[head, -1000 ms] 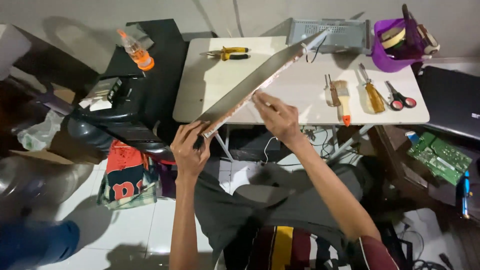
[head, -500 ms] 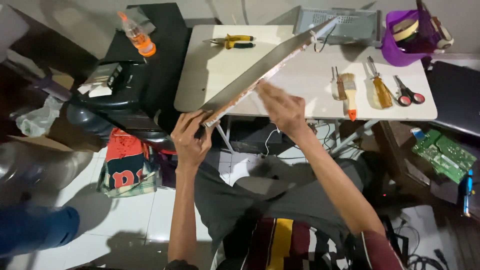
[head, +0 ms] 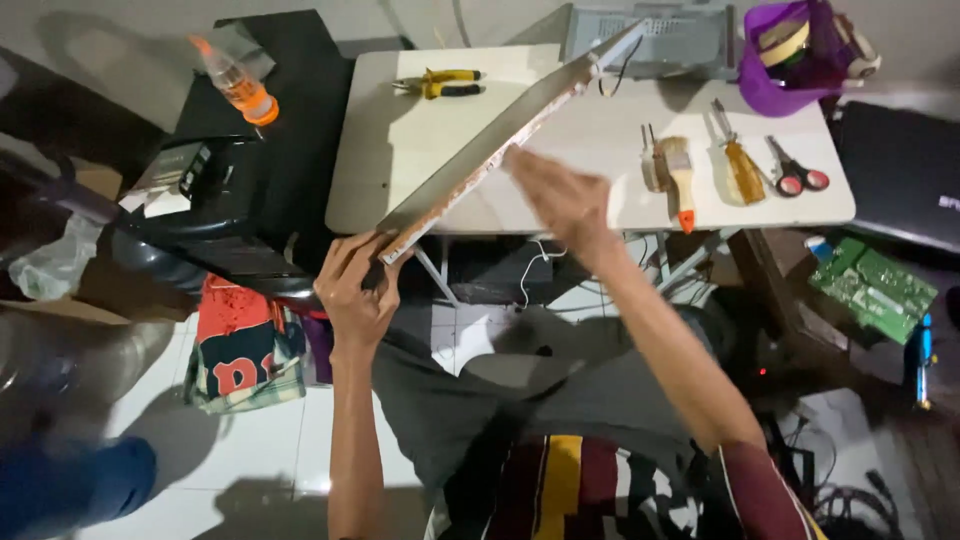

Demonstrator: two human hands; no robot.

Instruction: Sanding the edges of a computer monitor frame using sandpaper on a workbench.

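A long thin flat panel point(head: 500, 135), seen edge-on, slants from the lower left up to the far right over a small white table point(head: 400, 170). My left hand point(head: 357, 290) grips its near lower corner. My right hand point(head: 560, 195) rests against the panel's side near its middle, fingers spread along it. The panel's far end reaches a grey metal chassis point(head: 660, 35) at the table's back.
On the table lie yellow-handled pliers point(head: 440, 83), a paintbrush point(head: 680, 170), a screwdriver point(head: 740, 165) and red-handled scissors point(head: 795, 175). A purple tub point(head: 790, 60) holds tape rolls. An orange-capped bottle point(head: 235, 82) lies on black equipment at left. A green circuit board point(head: 870, 285) lies at right.
The panel and both hands have shifted slightly lower and to the right in view; the grip on the panel is unchanged.
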